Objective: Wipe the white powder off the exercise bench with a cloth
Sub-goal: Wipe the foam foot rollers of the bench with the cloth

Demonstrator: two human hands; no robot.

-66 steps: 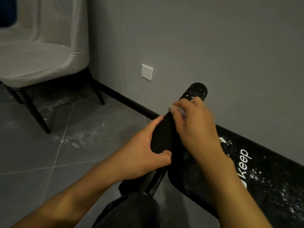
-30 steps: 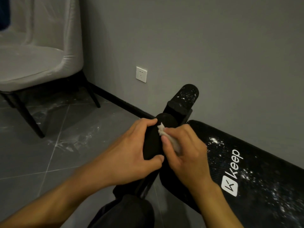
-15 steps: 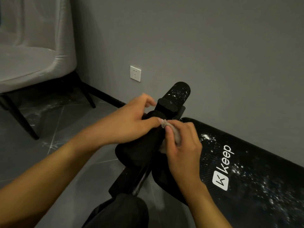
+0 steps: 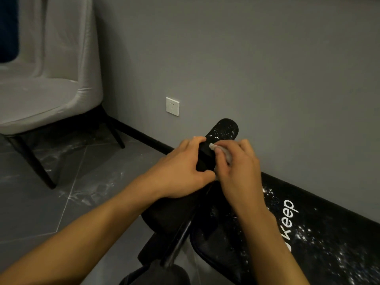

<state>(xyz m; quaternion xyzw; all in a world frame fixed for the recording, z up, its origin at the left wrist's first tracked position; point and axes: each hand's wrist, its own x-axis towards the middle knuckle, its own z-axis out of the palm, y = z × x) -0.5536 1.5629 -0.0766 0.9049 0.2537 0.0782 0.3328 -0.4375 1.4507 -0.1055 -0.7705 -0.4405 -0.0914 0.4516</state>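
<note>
The black exercise bench [image 4: 320,239] with a white "keep" logo runs along the wall at the lower right, speckled with white powder. Two black foam rollers stand at its end; the far roller [image 4: 225,129] carries powder specks. My left hand [image 4: 181,173] grips the near roller [image 4: 202,159] from the left. My right hand [image 4: 236,167] holds a small crumpled white cloth [image 4: 221,150] and presses it against that roller's right side. Most of the cloth is hidden under my fingers.
A grey upholstered chair [image 4: 41,85] on black legs stands at the left. Dark floor tiles [image 4: 86,188] show white powder smears. A white wall socket [image 4: 172,106] sits on the grey wall. The bench's black frame post [image 4: 176,241] descends toward me.
Both hands moved up the near roller toward its far end. My left hand shifted from resting over the top to gripping the roller's side; the cloth went higher with my right hand.
</note>
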